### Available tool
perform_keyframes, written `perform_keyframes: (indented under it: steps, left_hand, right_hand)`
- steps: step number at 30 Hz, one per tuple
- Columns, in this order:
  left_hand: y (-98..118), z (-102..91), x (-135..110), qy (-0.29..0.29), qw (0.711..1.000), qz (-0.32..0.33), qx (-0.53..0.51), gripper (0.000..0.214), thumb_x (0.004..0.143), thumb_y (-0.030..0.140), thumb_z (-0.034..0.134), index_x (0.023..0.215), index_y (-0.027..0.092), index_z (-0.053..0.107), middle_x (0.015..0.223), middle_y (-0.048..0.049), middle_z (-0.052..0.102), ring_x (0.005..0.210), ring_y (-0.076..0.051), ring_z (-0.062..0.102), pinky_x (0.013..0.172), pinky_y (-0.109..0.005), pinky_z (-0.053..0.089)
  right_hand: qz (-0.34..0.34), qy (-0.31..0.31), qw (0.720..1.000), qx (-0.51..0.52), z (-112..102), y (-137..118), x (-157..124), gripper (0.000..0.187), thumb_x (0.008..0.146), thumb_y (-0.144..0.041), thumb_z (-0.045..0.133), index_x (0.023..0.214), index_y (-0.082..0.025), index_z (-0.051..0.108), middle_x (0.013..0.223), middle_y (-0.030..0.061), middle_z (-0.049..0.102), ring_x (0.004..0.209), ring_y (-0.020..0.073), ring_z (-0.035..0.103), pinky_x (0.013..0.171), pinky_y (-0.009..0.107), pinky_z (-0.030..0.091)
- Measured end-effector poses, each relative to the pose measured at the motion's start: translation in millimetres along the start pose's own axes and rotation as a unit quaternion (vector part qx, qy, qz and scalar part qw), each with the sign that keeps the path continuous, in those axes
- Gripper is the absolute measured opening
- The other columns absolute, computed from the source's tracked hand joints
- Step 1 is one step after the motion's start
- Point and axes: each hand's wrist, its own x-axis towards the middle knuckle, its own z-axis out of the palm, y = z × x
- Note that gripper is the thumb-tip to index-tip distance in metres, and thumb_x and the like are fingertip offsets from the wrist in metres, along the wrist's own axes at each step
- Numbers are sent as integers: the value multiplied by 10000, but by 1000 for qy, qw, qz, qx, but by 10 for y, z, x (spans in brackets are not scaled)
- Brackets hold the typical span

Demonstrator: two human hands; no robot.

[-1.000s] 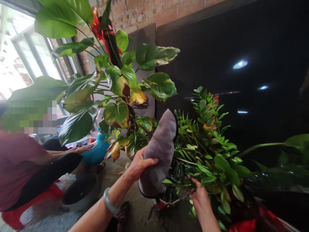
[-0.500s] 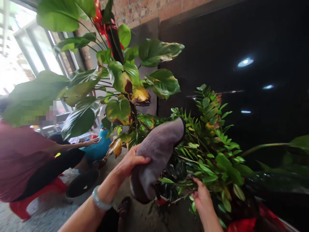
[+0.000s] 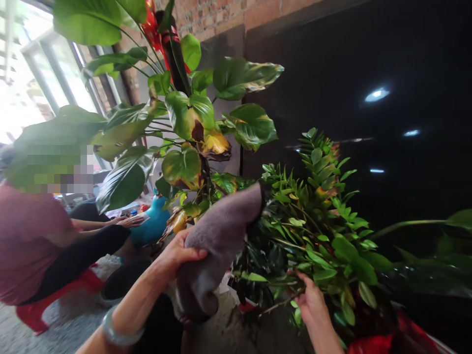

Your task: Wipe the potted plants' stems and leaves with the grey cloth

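A greyish-purple cloth [image 3: 221,236] with a dark edge hangs folded from my left hand [image 3: 186,255], the thumb pressed on top of it. That wrist wears a pale bangle [image 3: 120,329]. Lower right, my right hand [image 3: 309,297] is closed at a thin stem [image 3: 276,306] of a leafy green potted plant [image 3: 313,246]; leaves partly hide the fingertips. Between the hands are darker leaves [image 3: 254,290] near the floor.
A tall broad-leaved plant [image 3: 190,113] with yellowed, browned leaves rises ahead. At left a person in a pink top [image 3: 33,236] sits on a red stool [image 3: 59,300], hands near a blue vessel [image 3: 157,221]. A dark glossy panel [image 3: 332,88] stands behind the plants.
My left hand and the cloth have moved left and slightly down, away from the leafy plant. My right hand stays nearly in place. The seated person's hands have drawn back from the blue vessel.
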Motion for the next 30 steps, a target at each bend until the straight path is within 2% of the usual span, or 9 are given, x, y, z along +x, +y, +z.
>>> perform_keyframes:
  steps: [5, 9, 14, 17, 19, 22, 26, 28, 30]
  left_hand:
    - [-287, 161, 217, -93, 987, 87, 103, 355, 454, 127, 722, 805, 167, 696, 680, 18, 693, 641, -190, 622, 613, -256, 482]
    - [-639, -100, 18, -128, 958, 31, 255, 382, 421, 19, 672, 760, 184, 736, 671, 44, 688, 710, -215, 622, 605, -225, 463]
    - [-246, -431, -174, -48, 994, 77, 65, 362, 423, 129, 738, 783, 172, 733, 688, -32, 723, 636, -254, 649, 566, -311, 521]
    - [70, -322, 0, 82, 982, 157, -72, 337, 444, 212, 775, 766, 175, 682, 644, -34, 708, 524, -222, 637, 501, -318, 530]
    - [69, -183, 161, 145, 971, 168, -92, 373, 439, 233, 797, 777, 167, 651, 635, -16, 700, 498, -187, 626, 498, -291, 528]
    - [-325, -51, 254, 121, 987, 103, -6, 384, 445, 267, 792, 777, 127, 661, 639, -33, 703, 549, -189, 635, 545, -276, 522]
    - [-1066, -166, -54, 26, 991, -51, 122, 237, 473, 251, 735, 680, 150, 680, 574, 0, 684, 561, -192, 623, 518, -252, 478]
    - [-1210, -294, -278, 4, 989, -119, 86, 249, 522, 297, 699, 720, 147, 686, 572, -8, 688, 561, -206, 630, 514, -262, 475]
    - [-1116, -405, -436, 24, 992, -97, 74, 323, 543, 321, 710, 810, 141, 684, 619, -18, 705, 582, -215, 639, 525, -269, 484]
  right_hand:
    - [-10, -6, 1000, 4, 39, 44, 28, 181, 354, -278, 666, 522, -229, 620, 501, -24, 667, 492, 170, 573, 393, 252, 381]
    - [-18, 0, 1000, -9, 8, 79, 60, 249, 360, -290, 696, 586, -213, 625, 514, -24, 665, 501, 177, 571, 401, 260, 364]
    - [-23, 1, 999, -25, -86, 93, 125, 255, 388, -292, 700, 621, -222, 623, 549, -12, 674, 529, 191, 583, 429, 283, 378]
    - [-23, 18, 999, -26, -92, 100, 146, 219, 395, -288, 685, 592, -236, 606, 484, -40, 640, 445, 160, 531, 393, 268, 343]
    - [-23, 18, 999, -23, -70, 104, 144, 208, 388, -287, 683, 567, -238, 591, 469, -44, 632, 437, 158, 535, 389, 266, 353]
    - [-24, 10, 999, -23, -34, 105, 131, 227, 376, -283, 692, 575, -225, 600, 498, -27, 654, 450, 169, 557, 374, 264, 346]
    - [-19, 10, 999, -27, -39, 97, 120, 264, 365, -269, 706, 608, -206, 626, 507, -17, 662, 433, 166, 552, 373, 272, 370]
    - [-19, 8, 999, -27, -60, 91, 120, 279, 363, -270, 714, 622, -214, 625, 522, -18, 668, 461, 179, 576, 391, 284, 399]
    - [-21, 9, 999, -26, -78, 89, 125, 277, 367, -270, 720, 619, -228, 613, 524, -23, 668, 467, 180, 578, 381, 280, 385]
